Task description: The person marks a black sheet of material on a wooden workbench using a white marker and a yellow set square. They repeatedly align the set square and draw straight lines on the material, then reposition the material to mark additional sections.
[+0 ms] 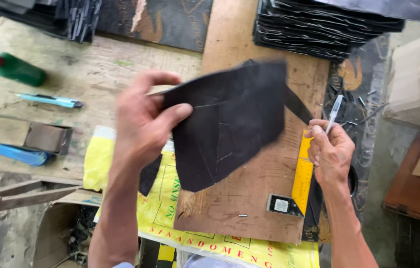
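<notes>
My left hand [143, 116] grips a dark, almost black sheet piece [232, 121] by its left edge and holds it lifted over a brown wooden board [249, 198]; the piece is motion-blurred. My right hand [330, 151] holds a white pen [334, 111] pointing up and rests on a yellow try square [303, 176] that lies along the board's right side, its metal stock [282, 205] near the front. A second dark strip [297, 104] pokes out from behind the lifted piece.
A stack of dark cut sheets [324, 25] lies at the back right. On the left sit a green bottle with red nozzle [16, 69], a light-blue utility knife [48, 100] and a small open box [26, 134]. A yellow printed sack [170, 208] lies under the board. Cardboard boxes [418, 79] stand right.
</notes>
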